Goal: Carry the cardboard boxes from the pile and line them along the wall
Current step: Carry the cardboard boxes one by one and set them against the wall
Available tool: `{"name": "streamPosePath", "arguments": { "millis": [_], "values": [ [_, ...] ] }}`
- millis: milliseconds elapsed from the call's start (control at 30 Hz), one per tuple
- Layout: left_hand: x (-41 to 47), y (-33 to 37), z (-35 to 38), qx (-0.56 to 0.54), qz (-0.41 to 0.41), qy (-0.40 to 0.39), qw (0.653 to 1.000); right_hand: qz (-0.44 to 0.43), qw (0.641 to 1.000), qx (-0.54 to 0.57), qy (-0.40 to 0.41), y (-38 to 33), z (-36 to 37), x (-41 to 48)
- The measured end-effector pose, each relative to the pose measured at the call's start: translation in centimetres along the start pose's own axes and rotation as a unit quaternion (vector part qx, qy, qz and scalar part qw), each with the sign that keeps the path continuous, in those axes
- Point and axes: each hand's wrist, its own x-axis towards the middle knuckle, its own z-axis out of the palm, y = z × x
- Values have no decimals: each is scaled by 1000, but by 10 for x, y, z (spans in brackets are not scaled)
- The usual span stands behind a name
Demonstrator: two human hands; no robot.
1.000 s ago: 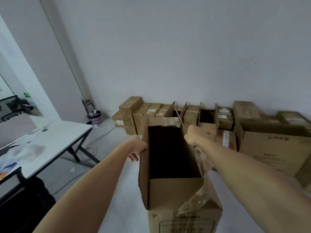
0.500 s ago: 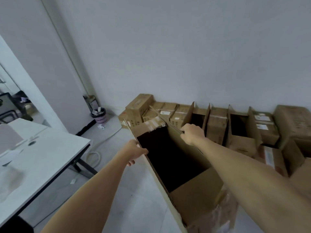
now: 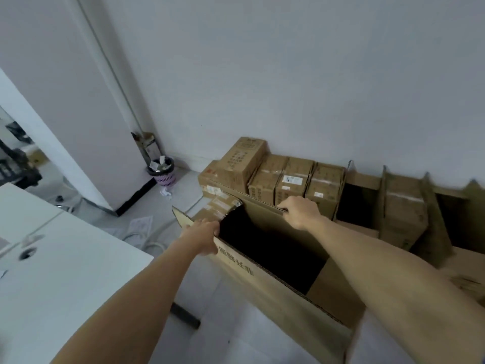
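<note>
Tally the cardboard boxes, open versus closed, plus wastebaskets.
Open boxes: 3, the held open box and two open wall-row boxes
Closed wall-row boxes: 6
Wastebasket: 1
Total: 10, leaving out cut-off cardboard at lower right.

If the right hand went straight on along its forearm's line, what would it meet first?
Probably the sealed cardboard boxes by the wall, just beyond the rim of the open box that the right hand grips; the depth is hard to judge.
</note>
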Motion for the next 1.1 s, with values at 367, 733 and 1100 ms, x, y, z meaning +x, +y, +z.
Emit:
{"name": "streamPosePath", "arguments": {
  "millis": [367,733,1100],
  "values": [
    [217,-100,-58,88,20,-6,996,57,995,79,4,-16,15,216],
    [451,-73,-48,75,70,-80,991,115,989,54,-77,76,55,442],
    [626,-4,67,59,113,-178,976,112,972,-138,-154,211,170,570]
  ]
}}
